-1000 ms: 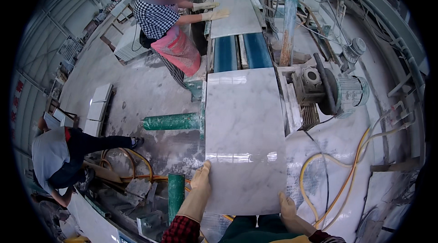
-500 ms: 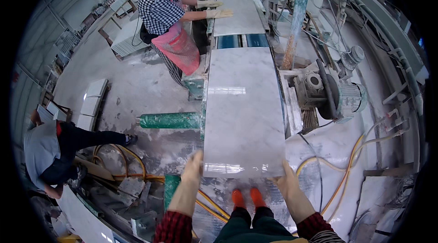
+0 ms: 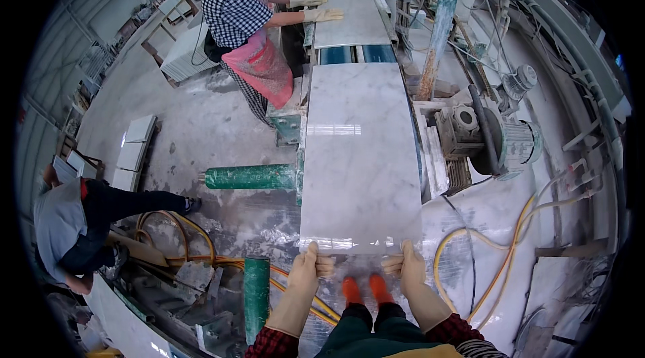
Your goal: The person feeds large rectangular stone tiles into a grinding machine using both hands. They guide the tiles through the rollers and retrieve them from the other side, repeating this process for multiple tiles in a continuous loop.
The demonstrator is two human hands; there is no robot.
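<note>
A pale, grey-veined polished marble slab (image 3: pixel 363 170) lies lengthwise on a conveyor, its near end towards me. My left hand (image 3: pixel 308 271), in a cream glove, is at the near left corner, thumb at the edge and fingers curled just below it. At the near right corner, my gloved right hand (image 3: pixel 407 267) is closed in the same way, fingers pointing inward. Both hands appear to grip the slab's near edge; the exact contact underneath is hidden. Farther along, a co-worker's gloved hands (image 3: pixel 322 14) rest on a second slab (image 3: pixel 353 25).
A green roller (image 3: pixel 250 178) juts out to the left and another green post (image 3: pixel 256 297) stands by my left forearm. Motors (image 3: pixel 517 146) flank the conveyor on the right. Yellow hoses (image 3: pixel 514 257) cross the floor. Another person (image 3: pixel 64 224) bends at the far left.
My hands have moved from the slab's side edges inward to its near edge, fingers now curled. The near slab has shifted slightly away from me. The co-worker's hands stay about where they were.
</note>
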